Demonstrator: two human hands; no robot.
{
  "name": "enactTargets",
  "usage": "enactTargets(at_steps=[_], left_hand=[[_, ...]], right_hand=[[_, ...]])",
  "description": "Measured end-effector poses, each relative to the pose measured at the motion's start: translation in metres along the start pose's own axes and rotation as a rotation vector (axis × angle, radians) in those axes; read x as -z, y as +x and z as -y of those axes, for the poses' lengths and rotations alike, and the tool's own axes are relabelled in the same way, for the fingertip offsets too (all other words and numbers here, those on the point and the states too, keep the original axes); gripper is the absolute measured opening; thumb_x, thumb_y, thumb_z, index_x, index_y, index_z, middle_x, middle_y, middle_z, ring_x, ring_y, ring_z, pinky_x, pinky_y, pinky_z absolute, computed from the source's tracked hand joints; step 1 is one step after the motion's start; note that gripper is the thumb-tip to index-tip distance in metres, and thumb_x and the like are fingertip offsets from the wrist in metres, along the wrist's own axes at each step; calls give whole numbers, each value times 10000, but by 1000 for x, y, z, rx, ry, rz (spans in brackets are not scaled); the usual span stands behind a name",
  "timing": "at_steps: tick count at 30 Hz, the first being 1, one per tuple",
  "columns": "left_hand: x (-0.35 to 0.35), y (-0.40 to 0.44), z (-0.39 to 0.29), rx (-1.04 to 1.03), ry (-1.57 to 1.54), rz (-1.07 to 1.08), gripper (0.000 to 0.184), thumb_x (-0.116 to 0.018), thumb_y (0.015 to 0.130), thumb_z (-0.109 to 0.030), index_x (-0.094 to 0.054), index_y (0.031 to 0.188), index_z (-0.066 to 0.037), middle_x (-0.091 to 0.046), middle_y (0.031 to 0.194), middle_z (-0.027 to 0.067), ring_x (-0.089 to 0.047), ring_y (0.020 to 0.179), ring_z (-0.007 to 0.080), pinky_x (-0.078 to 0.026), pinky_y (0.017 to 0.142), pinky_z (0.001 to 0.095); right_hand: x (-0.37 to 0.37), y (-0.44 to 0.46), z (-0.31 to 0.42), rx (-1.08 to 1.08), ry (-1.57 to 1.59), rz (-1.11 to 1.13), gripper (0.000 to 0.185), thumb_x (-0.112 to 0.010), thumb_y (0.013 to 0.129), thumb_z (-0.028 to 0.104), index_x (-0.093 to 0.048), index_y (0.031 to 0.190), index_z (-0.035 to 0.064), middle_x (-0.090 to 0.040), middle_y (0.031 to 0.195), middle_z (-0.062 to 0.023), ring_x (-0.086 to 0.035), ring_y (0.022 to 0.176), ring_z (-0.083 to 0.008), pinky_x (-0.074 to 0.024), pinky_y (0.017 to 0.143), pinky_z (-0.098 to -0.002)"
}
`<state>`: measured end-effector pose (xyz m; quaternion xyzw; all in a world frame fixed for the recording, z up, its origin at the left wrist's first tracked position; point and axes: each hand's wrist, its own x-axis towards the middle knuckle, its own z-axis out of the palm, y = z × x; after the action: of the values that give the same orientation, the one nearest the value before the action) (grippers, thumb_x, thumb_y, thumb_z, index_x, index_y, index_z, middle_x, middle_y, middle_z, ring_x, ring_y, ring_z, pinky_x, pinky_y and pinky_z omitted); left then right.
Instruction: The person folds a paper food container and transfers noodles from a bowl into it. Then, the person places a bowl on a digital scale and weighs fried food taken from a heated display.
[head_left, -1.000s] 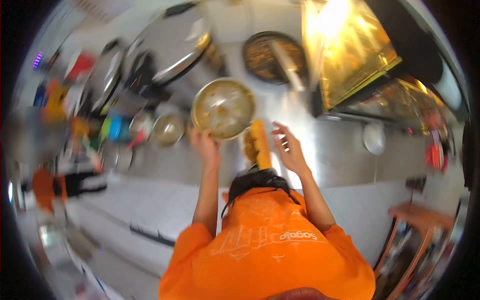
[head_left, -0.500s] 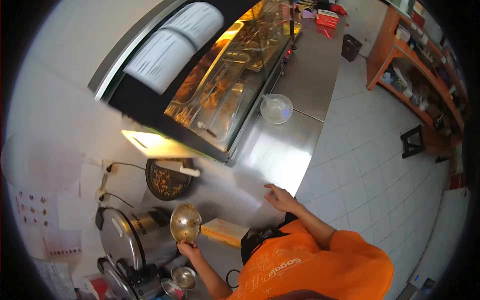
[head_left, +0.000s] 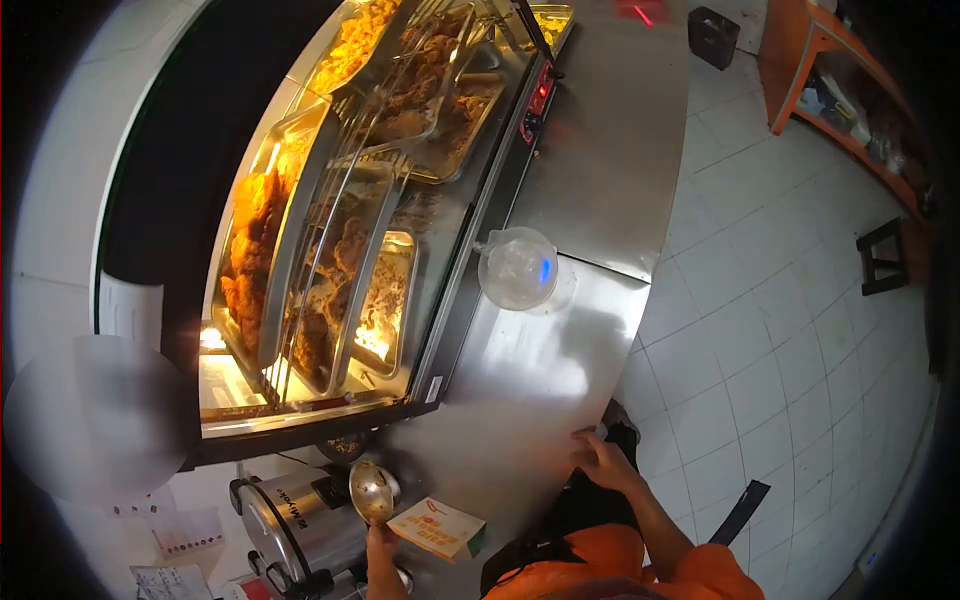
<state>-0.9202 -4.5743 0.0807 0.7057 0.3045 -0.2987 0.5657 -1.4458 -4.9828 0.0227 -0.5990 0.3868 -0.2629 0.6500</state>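
Observation:
My left hand (head_left: 379,545) grips the rim of a metal bowl (head_left: 371,492), tilted on its side, with brown residue inside. Just right of the bowl lies a white and orange printed paper box (head_left: 438,528) on the steel counter (head_left: 500,440). Near the counter's front edge, my right hand (head_left: 604,462) has its fingers apart and holds nothing. A clear plastic container (head_left: 518,268) stands on the counter beside the glass display case, farther from both hands.
The lit display case (head_left: 420,400) holds trays of fried food. Rice cookers (head_left: 290,520) stand at lower left, with a dark pan (head_left: 343,447) partly hidden behind the case. An orange shelf (head_left: 790,60), a black stool (head_left: 880,258) and a dark bin (head_left: 713,38) are at right.
The view has swung toward the display case and moved closer to it. My left hand still holds the bowl, while my right hand stays empty near the counter edge.

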Motion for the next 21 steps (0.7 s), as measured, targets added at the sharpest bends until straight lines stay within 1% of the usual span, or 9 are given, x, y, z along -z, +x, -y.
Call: enactTargets(at_steps=[1, 2, 3, 6, 9, 12, 14, 19, 21], left_hand=[[-19, -29, -7, 52, 82, -67, 581, -471, 1036, -576, -578, 1269, -54, -630, 1181, 125, -630, 1036, 310, -534, 938, 534], [-44, -60, -10, 105, 163, -133, 646, -444, 1032, -614, -555, 1336, -55, -610, 1294, 135, -616, 1126, 336, -519, 974, 559], [-24, -46, -13, 118, 308, -13, 754, -372, 1020, -679, -447, 1463, -74, -486, 1474, 159, -546, 1260, 376, -475, 1009, 603], [-17, -28, -29, 294, 421, -59, 780, -355, 1011, -705, -426, 1473, -81, -487, 1468, 178, -535, 1284, 399, -468, 1009, 607], [6, -34, -26, 148, 520, -84, 794, -367, 1002, -715, -428, 1463, -72, -522, 1414, 185, -554, 1241, 407, -468, 988, 616], [41, -54, -8, 25, 652, -217, 770, -399, 1002, -700, -434, 1438, -66, -547, 1363, 214, -633, 1088, 433, -525, 859, 638], [74, -70, 11, 13, 483, -193, 634, -475, 1035, -581, -429, 1419, -79, -566, 1305, 229, -681, 888, 429, -579, 686, 592], [99, -84, 95, 25, 464, -292, 599, -488, 1039, -546, -428, 1415, -83, -568, 1291, 226, -682, 856, 421, -583, 655, 566], [94, -82, 133, 45, 507, -315, 585, -493, 1041, -532, -428, 1413, -85, -569, 1285, 224, -682, 843, 418, -585, 642, 555]], right_hand=[[8, 1, 1, 47, -10, -12, 432, -731, 944, 192, -562, 1327, 83, -718, 804, -96, -729, 758, -220, -556, 688, -339], [17, 1, 7, -5, 18, 14, 425, -741, 939, 194, -578, 1315, 83, -724, 815, -96, -727, 754, -209, -554, 683, -332], [27, 0, 16, -57, 44, 39, 418, -750, 933, 196, -593, 1304, 83, -729, 827, -97, -725, 750, -198, -552, 679, -324], [41, 0, 13, -157, 53, 49, 388, -771, 921, 204, -634, 1262, 80, -749, 871, -98, -714, 733, -162, -545, 667, -306], [56, -1, 17, -259, 111, 79, 354, -782, 912, 202, -663, 1222, 77, -754, 869, -85, -697, 705, -141, -540, 662, -297], [63, 0, 12, -281, 153, 87, 340, -789, 907, 206, -677, 1204, 83, -741, 819, -69, -684, 690, -133, -536, 660, -295], [64, 0, 2, -269, 131, 93, 333, -795, 902, 224, -687, 1186, 88, -731, 785, -64, -683, 689, -134, -535, 662, -297], [64, 17, 24, -260, -1, 245, 324, -817, 877, 300, -715, 1098, 86, -724, 761, -84, -694, 689, -160, -530, 663, -310], [57, 23, 27, -184, -34, 304, 344, -810, 874, 347, -717, 1065, 76, -715, 748, -88, -692, 677, -176, -530, 665, -312]])
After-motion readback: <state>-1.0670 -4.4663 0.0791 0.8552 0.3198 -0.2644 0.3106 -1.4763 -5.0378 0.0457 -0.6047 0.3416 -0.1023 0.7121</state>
